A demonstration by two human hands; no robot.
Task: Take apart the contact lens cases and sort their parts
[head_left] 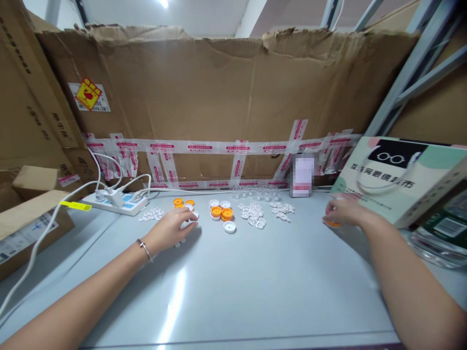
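My left hand is at the left group of round caps, its bent fingertips closed at a white round cap they partly cover. Just behind it lie orange round caps. At the far right, my right hand is lowered to the tabletop with its fingers curled over an orange round cap, mostly hidden under them. Between the hands sits a group of white and orange caps, including an orange cap and a separate white cap.
Small white plastic parts, clear pieces and small white discs lie along the back. A phone leans on the cardboard. A power strip stands left; a paper bag and clear bottle stand right.
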